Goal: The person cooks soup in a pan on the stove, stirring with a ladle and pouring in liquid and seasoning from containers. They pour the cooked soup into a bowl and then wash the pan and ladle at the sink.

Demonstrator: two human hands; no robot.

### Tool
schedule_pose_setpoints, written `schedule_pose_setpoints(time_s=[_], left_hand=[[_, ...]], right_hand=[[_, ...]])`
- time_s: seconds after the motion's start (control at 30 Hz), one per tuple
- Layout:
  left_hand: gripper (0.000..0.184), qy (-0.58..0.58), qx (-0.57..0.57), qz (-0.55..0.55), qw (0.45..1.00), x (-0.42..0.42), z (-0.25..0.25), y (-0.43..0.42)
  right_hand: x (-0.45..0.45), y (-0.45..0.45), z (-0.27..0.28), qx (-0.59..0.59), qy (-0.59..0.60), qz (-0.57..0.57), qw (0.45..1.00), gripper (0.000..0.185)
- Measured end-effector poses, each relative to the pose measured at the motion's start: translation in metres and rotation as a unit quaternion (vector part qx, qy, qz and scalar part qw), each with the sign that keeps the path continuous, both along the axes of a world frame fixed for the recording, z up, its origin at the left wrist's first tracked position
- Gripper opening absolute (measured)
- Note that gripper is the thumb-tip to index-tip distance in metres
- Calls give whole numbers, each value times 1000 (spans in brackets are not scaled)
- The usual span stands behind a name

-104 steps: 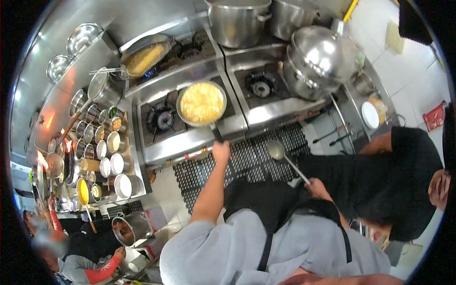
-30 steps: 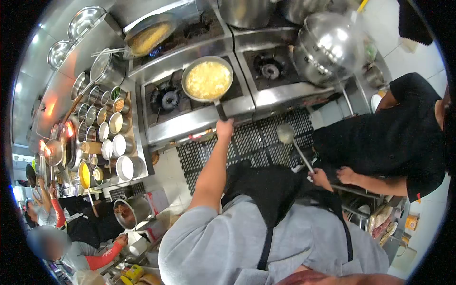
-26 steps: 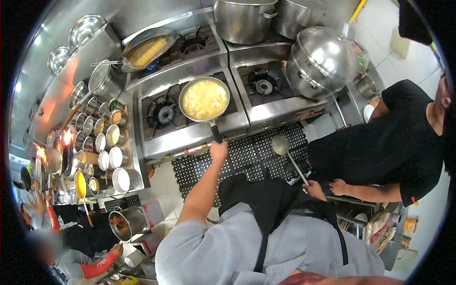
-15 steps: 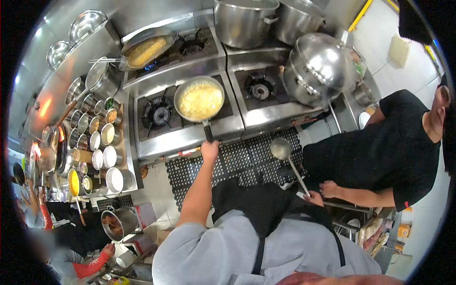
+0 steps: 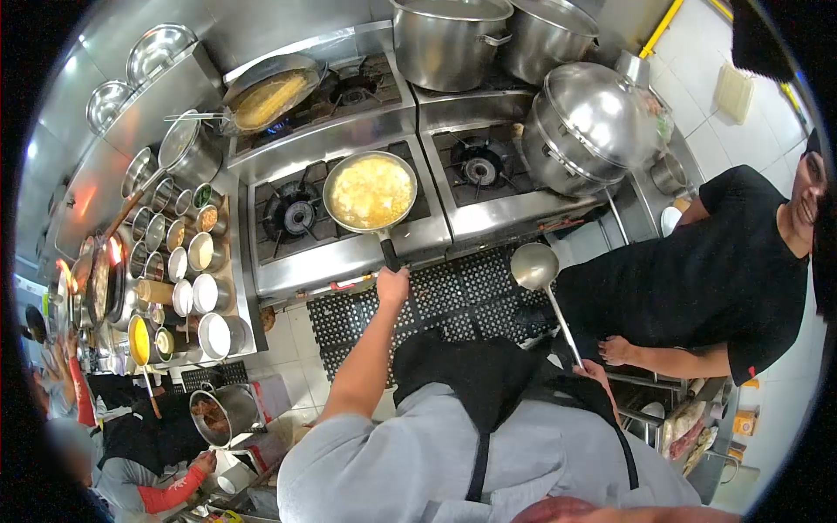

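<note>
My left hand (image 5: pixel 393 284) is closed round the black handle of a frying pan (image 5: pixel 384 234). The pan sits over the front middle burner, and a bubbling yellow food (image 5: pixel 372 190) fills it. Low on the right, my right hand (image 5: pixel 595 375) grips the long handle of a ladle (image 5: pixel 534 266). Its bowl hangs over the black floor mat (image 5: pixel 436 292), apart from the pan. Part of my right hand is hidden by the apron.
A co-worker in black (image 5: pixel 680 270) stands close on my right. A large lidded pot (image 5: pixel 580 139) and tall stockpots (image 5: pixel 449 44) occupy the stove's right and back. Food containers (image 5: pixel 205 292) line the left counter. Flames (image 5: pixel 115 251) show at far left, near another co-worker (image 5: pixel 131 479).
The pan and my left hand have shifted slightly right and down. The ladle's bowl has swung slightly right, and my right hand has moved a little down and right.
</note>
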State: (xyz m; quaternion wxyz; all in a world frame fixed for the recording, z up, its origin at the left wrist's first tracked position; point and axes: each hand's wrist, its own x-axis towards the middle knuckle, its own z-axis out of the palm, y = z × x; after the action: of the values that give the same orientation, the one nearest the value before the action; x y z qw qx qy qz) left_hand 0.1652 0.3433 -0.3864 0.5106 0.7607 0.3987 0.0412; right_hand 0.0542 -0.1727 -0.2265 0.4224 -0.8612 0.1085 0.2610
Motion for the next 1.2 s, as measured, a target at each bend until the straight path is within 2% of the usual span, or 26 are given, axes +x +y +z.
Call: schedule_pose_setpoints(time_s=[0.03, 0.07, 0.1, 0.2, 0.23, 0.33, 0.37, 0.5, 0.53, 0.6, 0.67, 0.73, 0.83, 0.93, 0.97, 1.07, 1.1, 1.13, 1.2], left_hand=[[39, 8, 6, -10, 1000, 5, 0, 9], [40, 20, 11, -22, 999, 5, 26, 12], [43, 12, -36, -20, 999, 1, 53, 10], [38, -25, -43, -26, 998, 16, -41, 25], [38, -43, -116, -60, 990, 7, 2, 25], [43, -51, -138, -20, 989, -8, 47, 26], [55, -45, -151, -22, 987, -12, 51, 29], [70, -42, -163, -2, 986, -29, 18, 32], [70, -34, -138, -12, 990, -30, 18, 30], [69, -41, -89, -85, 992, -25, 17, 28], [61, -4, -86, -75, 993, -17, 18, 18], [52, 3, -76, -54, 996, -12, 18, 11], [47, 29, 28, -46, 998, -9, 19, 2], [46, 39, -16, -40, 998, -8, 30, 1], [46, 43, 27, -34, 998, -7, 16, 0], [45, 54, 8, -30, 998, -5, 29, 1], [46, 49, -22, -21, 998, -4, 34, 1], [46, 56, -15, -9, 998, -2, 30, 0], [46, 73, -4, 17, 997, 0, 23, -5]], right_hand=[[0, 0, 1, -4, -1, 1, 1000, 21], [-5, -1, 1, -7, 3, -1, 1000, 21], [-7, -7, -9, 56, 49, -45, 996, 22], [15, 7, -1, 92, 0, 9, 996, 22], [25, 25, 14, 128, 29, -13, 991, 22], [69, 83, 39, 169, 75, 3, 983, 22], [84, 109, 51, 157, 50, 31, 986, 22], [154, 198, 54, 114, -4, 148, 982, 24], [172, 224, 54, 99, -14, 161, 982, 24], [220, 259, 13, 47, -129, 252, 958, 24], [260, 300, -14, -85, -275, 324, 901, 28], [287, 339, -21, -85, -287, 321, 899, 33], [315, 376, -29, -169, -298, 338, 877, 30], [339, 388, -65, -183, -321, 363, 856, 30], [339, 392, -72, -198, -281, 370, 863, 30], [322, 382, -116, -94, -226, 384, 890, 29], [320, 376, -138, -45, -252, 406, 877, 26], [300, 381, -72, 105, 110, 272, 950, 21], [314, 382, -48, 187, 294, 196, 917, 17]])
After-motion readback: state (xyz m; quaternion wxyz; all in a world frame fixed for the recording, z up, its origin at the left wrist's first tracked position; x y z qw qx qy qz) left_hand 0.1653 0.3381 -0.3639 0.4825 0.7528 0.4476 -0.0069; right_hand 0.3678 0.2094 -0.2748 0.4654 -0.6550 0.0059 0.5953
